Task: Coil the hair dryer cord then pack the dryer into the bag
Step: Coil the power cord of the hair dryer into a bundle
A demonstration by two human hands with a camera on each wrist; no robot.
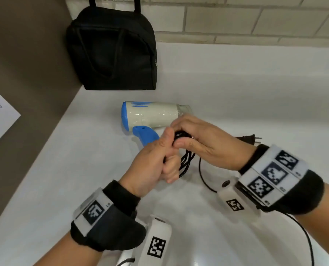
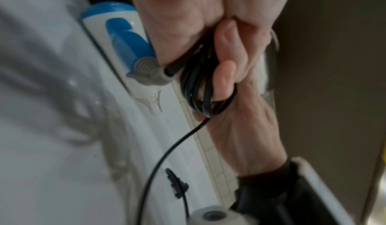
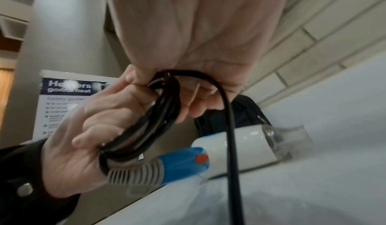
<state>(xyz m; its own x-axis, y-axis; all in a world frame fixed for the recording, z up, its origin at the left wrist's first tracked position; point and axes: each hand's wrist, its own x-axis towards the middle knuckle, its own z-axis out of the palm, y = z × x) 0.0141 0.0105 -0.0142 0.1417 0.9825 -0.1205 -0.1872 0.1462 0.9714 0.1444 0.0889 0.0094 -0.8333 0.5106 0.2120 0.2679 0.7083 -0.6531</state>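
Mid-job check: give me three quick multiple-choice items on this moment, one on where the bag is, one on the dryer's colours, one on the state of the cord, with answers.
1. Where is the bag?
A. Lying flat in front of the hands
B. Standing upright in the back left corner of the counter, behind the dryer
C. Hanging from the right wrist

2. What colours is the hair dryer?
A. White body with blue trim and handle
B. All black
C. Red body with a grey handle

3. What state is the cord in?
A. Wholly uncoiled
B. Fully coiled, plug tucked in
C. Partly coiled, a loose tail and the plug lying on the counter

Answers:
1 B, it stands against the wall.
2 A, blue shows on the rear cap and handle.
3 C, the left hand grips the loops, the right hand pinches them.
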